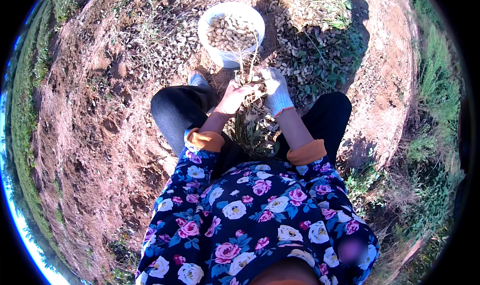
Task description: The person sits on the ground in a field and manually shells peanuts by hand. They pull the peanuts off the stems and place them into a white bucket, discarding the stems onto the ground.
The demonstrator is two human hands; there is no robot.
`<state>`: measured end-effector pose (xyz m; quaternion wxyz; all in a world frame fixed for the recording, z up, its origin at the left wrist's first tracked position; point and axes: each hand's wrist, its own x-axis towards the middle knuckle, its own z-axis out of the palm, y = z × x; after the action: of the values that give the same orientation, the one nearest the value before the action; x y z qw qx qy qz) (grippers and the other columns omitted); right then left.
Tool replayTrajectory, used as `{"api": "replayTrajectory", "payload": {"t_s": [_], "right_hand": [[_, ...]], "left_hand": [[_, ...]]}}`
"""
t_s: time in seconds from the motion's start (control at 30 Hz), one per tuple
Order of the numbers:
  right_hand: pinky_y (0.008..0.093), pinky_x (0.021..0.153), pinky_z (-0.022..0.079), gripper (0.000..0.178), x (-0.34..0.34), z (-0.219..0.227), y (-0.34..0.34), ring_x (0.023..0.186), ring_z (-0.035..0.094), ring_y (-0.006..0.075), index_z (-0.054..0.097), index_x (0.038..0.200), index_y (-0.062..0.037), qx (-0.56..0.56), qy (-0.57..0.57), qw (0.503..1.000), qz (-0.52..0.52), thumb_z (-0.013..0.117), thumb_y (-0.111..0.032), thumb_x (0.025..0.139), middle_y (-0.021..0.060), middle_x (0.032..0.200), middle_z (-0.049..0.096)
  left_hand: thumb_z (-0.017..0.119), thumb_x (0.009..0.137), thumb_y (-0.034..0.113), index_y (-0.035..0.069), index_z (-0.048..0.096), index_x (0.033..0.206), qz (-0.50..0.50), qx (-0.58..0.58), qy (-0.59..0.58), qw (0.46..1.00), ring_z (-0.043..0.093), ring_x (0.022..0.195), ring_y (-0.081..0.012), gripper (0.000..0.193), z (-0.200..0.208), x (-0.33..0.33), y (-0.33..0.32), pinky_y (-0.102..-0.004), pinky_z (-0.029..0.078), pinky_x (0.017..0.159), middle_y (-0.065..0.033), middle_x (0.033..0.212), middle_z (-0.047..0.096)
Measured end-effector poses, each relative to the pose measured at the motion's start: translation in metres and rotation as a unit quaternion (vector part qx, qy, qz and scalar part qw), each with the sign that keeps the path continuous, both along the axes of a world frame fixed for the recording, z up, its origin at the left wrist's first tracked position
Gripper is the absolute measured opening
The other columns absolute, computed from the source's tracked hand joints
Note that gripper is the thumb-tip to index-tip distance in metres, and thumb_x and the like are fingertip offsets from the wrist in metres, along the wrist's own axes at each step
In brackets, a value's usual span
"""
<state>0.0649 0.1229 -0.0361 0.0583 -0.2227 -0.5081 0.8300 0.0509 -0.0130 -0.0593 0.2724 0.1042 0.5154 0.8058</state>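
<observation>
Both my hands meet over a pulled peanut plant (250,103) in front of my lap, its pale roots pointing up and its leafy end hanging between my legs. My bare left hand (232,96) is closed around its stems. On the other side my right hand (275,90), in a white knit glove with an orange cuff edge, is closed at the root end; its fingertips are partly hidden among roots and pods. Just beyond the hands stands a white bucket (223,59) well filled with peanuts (231,31), and thin roots overlap its near rim.
A heap of peanut plants (320,50) with leaves and pods lies right of the bucket. Dry leaf litter (162,42) covers soil to its left. My bent knees (172,107) flank the hands. Green growth (435,100) borders the bare reddish ground (90,150).
</observation>
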Motion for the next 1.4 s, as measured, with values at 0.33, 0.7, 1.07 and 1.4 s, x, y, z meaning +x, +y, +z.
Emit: {"api": "replayTrajectory", "payload": {"t_s": [0.33,0.7,1.07,1.4], "right_hand": [[0.0245,0.065,0.051,0.040,-0.078,0.019,0.048,0.083,0.059,0.0165,0.049,0.107,0.0012,0.516,0.081,0.852,0.020,0.059,-0.029,0.083,0.0131,0.102,0.056],[0.0311,0.063,0.046,0.019,0.013,0.023,0.022,0.071,0.058,0.0225,0.061,0.087,-0.0079,0.586,0.167,0.766,0.206,0.063,-0.025,0.080,0.0085,0.076,0.058],[0.0227,0.047,0.043,0.040,-0.015,-0.009,0.040,0.056,0.052,0.0086,0.054,0.100,-0.0020,-0.057,-0.165,0.984,0.040,0.045,-0.040,0.090,0.0038,0.068,0.057],[0.0414,0.070,0.048,0.048,0.038,0.039,0.033,0.082,0.059,0.0308,0.060,0.090,-0.0073,0.606,0.155,0.747,0.224,0.056,-0.053,0.077,0.0153,0.094,0.060]], "left_hand": [[0.057,0.079,0.003,0.003,0.062,0.095,0.109,0.002,-0.109,0.988,0.059,0.075,-0.0109,0.018,0.004,-0.013,-0.003,-0.0249,0.046,0.069,-0.0040,0.085,0.064],[0.054,0.085,0.009,-0.001,0.061,0.099,0.130,-0.104,-0.032,0.986,0.061,0.078,-0.0122,0.019,-0.019,-0.013,0.002,-0.0250,0.048,0.072,-0.0057,0.090,0.064],[0.061,0.082,0.011,0.003,0.062,0.094,0.145,-0.017,-0.028,0.989,0.057,0.072,-0.0087,0.015,-0.009,-0.008,0.003,-0.0242,0.046,0.066,-0.0010,0.082,0.062],[0.058,0.082,0.012,0.002,0.062,0.088,0.196,-0.047,-0.103,0.974,0.059,0.064,-0.0120,0.013,-0.006,-0.016,0.008,-0.0226,0.047,0.054,-0.0053,0.077,0.063]]}}
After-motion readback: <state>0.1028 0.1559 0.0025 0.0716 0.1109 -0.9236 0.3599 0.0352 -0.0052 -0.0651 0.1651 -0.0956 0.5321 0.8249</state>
